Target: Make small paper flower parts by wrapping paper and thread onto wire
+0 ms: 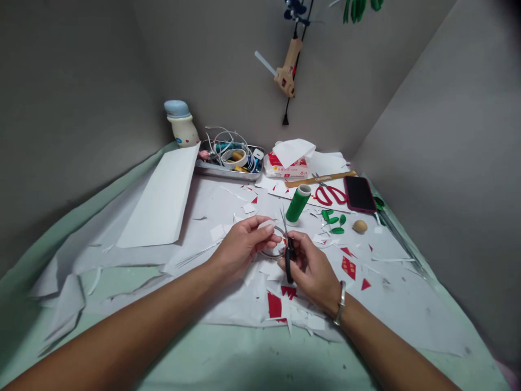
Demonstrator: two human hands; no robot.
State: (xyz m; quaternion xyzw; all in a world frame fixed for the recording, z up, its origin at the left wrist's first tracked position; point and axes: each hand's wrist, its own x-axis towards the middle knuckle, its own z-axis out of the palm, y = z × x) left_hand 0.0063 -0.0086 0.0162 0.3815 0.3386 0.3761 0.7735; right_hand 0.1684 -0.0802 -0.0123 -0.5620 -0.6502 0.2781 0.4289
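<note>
While the right hand [311, 266] grips black-handled scissors [288, 260], their long axis running away from the person with the blades pointing toward a green thread spool [298, 203], the left hand [243, 244] pinches a small white paper scrap [266, 224] just beside the blades.

Grey back wall [228, 65] stands directly behind the far edge of the tabletop [260, 361], which is spread with a pale green cover. Grey left wall [69, 119] and right wall [439, 163] flank the tabletop and meet the back wall at two seams just behind its far corners; a hot glue gun [287, 70] hangs on a black cord against the back wall, above the tabletop. Light soft and even, left wall dimmest, dull shadow along the tabletop's near edge.
</note>
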